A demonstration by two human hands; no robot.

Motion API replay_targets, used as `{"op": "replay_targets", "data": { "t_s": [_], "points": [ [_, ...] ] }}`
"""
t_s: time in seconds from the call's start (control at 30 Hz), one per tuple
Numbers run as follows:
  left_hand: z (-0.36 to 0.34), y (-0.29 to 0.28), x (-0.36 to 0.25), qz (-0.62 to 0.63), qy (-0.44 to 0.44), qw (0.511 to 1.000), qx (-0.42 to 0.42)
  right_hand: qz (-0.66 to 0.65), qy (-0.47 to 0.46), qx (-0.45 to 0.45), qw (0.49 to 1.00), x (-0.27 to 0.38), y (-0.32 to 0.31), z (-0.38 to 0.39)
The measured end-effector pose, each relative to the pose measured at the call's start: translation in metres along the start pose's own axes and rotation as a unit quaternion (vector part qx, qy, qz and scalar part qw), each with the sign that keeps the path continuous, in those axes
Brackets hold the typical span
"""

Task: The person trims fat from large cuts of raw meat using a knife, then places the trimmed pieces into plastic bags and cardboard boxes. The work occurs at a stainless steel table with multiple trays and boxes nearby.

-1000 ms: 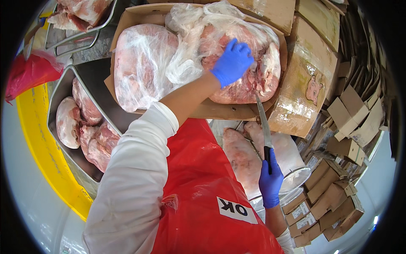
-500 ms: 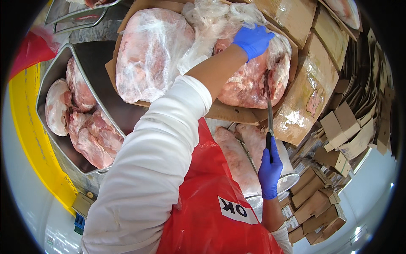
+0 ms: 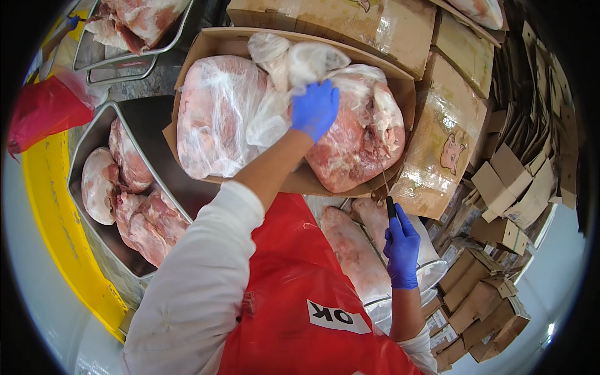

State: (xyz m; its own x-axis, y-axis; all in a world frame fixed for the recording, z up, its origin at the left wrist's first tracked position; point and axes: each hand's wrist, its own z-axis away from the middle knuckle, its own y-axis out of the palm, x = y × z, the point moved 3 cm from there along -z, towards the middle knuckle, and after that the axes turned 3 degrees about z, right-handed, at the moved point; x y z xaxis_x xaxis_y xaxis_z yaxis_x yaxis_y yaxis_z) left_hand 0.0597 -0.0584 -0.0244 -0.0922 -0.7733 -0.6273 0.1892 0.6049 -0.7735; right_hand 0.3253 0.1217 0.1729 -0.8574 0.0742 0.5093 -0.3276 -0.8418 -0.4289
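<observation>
My left hand has its grip clenched on the clear plastic wrap over the raw meat in the open cardboard box. My right hand grasps a knife, its blade pointing up at the meat's near edge.

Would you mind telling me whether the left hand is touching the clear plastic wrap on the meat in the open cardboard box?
Touching. In the head view the left hand grips a bunched fold of the plastic wrap, its fingers closed over it with no gap.
</observation>
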Motion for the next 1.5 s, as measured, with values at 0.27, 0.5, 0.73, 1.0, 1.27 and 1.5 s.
{"op": "replay_targets", "data": {
  "t_s": [0.27, 0.5, 0.73, 1.0, 1.27, 1.5],
  "points": [
    [0.038, -0.022, -0.046, -0.044, 0.241, 0.968, -0.044, 0.111, -0.107, -0.004, 0.988, -0.019, -0.01, -0.008],
    [-0.018, 0.008, -0.028, 0.037, 0.168, 0.985, -0.022, 0.18, -0.181, 0.008, 0.967, -0.028, -0.024, -0.007],
    [-0.035, 0.016, -0.011, 0.184, 0.084, 0.975, -0.091, 0.275, -0.204, 0.025, 0.939, 0.032, -0.031, 0.039],
    [-0.063, 0.039, 0.002, 0.167, -0.014, 0.977, -0.129, 0.36, -0.321, -0.039, 0.875, 0.101, -0.051, -0.01],
    [-0.075, 0.027, 0.0, 0.216, -0.13, 0.967, -0.027, 0.534, -0.329, 0.007, 0.779, 0.2, -0.033, -0.036],
    [0.006, -0.02, -0.029, 0.003, -0.003, 0.999, -0.036, 0.618, -0.325, 0.059, 0.713, 0.27, -0.024, -0.059]
  ]
}}
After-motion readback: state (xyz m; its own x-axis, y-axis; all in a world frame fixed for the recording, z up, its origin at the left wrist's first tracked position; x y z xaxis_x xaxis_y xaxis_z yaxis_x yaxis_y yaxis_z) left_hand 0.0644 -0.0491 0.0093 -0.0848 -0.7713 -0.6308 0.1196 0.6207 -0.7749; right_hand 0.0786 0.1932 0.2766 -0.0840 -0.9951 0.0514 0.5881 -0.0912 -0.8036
